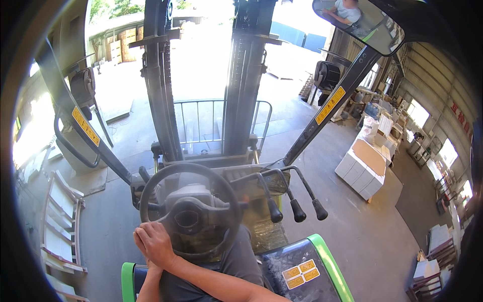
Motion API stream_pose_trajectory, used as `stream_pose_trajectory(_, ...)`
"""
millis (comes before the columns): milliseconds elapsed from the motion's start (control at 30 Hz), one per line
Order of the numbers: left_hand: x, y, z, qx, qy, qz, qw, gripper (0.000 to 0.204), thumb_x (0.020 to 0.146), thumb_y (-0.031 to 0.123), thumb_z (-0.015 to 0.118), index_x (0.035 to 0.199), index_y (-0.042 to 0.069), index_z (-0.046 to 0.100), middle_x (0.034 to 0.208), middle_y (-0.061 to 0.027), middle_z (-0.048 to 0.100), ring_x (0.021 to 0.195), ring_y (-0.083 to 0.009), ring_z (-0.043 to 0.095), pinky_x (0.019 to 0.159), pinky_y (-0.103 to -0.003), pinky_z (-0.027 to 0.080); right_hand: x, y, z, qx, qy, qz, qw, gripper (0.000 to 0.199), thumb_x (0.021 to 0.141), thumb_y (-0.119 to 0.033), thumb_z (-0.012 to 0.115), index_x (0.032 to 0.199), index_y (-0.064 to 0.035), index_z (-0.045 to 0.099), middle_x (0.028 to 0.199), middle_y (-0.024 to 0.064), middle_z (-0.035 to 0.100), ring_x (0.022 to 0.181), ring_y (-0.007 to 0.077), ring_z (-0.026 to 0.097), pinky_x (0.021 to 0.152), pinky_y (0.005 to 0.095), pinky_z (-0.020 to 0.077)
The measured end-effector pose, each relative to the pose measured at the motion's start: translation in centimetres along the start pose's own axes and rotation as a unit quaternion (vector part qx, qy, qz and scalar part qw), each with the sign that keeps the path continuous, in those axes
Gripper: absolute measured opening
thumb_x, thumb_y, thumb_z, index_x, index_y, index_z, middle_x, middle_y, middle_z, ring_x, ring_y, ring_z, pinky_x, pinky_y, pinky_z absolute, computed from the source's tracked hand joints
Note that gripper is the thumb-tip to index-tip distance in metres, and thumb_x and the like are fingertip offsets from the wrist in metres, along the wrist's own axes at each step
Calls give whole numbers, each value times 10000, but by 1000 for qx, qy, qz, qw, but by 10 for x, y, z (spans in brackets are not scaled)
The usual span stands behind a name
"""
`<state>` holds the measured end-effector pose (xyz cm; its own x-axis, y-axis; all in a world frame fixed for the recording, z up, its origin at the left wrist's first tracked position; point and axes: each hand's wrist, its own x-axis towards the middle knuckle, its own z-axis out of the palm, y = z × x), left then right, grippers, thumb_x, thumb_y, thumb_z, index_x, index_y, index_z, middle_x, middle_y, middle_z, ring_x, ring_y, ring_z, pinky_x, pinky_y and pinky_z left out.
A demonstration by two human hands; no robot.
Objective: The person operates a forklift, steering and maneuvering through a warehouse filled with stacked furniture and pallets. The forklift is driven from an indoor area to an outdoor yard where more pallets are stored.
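Observation:
My right hand (pixel 157 245) reaches across my lap to the lower left of a black steering wheel (pixel 235 196). Its fingers are curled, and it crosses over my left hand (pixel 140 244). Most of the left hand is covered, so its fingers are hard to make out. Both hands are right beside the wheel's rim; what the right fingers close around is hidden. To the right of the wheel, three black-knobbed levers (pixel 298 211) stand untouched.
Ahead rises the forklift's dark mast (pixel 241 95), with a metal backrest frame (pixel 201 102) behind it. White boxes (pixel 354 168) are stacked at the right. Racks of white panels (pixel 60 226) stand at the left. A mirror (pixel 359 22) hangs at the upper right.

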<state>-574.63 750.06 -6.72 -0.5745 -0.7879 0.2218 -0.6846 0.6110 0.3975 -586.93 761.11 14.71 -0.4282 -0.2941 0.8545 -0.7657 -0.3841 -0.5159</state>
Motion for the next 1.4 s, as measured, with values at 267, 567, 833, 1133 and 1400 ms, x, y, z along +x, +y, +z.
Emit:
stream_pose_trajectory(267, 141, 37, 33, 33, -1, -6, 999, 609, 961, 447, 614, 1484, 158, 496, 1480, -124, 531, 1437, -341, 425, 1120, -541, 376, 58, 117, 41, -8, -10, -2, 1000, 128, 858, -89, 759, 929, -56, 657, 955, 84, 648, 896, 303, 641, 796, 413, 523)
stream_pose_trajectory(567, 287, 47, 50, 69, -21, -34, 997, 651, 983, 475, 583, 1544, 189, 421, 1555, -113, 459, 1491, -321, 361, 1165, -560, 339, 127, 242, 70, 2, -33, 9, 999, 151, 866, -100, 761, 983, -66, 672, 984, 75, 649, 949, 286, 645, 860, 419, 524)
stream_pose_trajectory(833, 407, 85, 87, 76, -43, -79, 993, 691, 1002, 501, 555, 1598, 216, 354, 1621, -103, 395, 1539, -303, 305, 1204, -577, 307, 205, 348, 89, 10, -41, 3, 999, 150, 854, -99, 777, 968, -62, 687, 994, 82, 661, 944, 298, 653, 851, 421, 535)
stream_pose_trajectory(1133, 548, 85, 116, 46, 76, -18, 996, 539, 979, 366, 582, 1423, 62, 552, 1439, -143, 594, 1408, -393, 474, 1118, -573, 369, 291, 463, 119, 20, -50, 6, 999, 168, 842, -88, 788, 975, -50, 691, 997, 90, 667, 945, 308, 661, 838, 425, 539)
stream_pose_trajectory(1400, 682, 96, 150, 99, 74, -4, 992, 463, 976, 362, 571, 1315, 56, 643, 1440, -176, 588, 1436, -414, 439, 1136, -582, 344, 374, 563, 163, 35, -65, -4, 997, 161, 838, -60, 787, 970, -39, 696, 977, 100, 672, 932, 315, 670, 832, 421, 544)
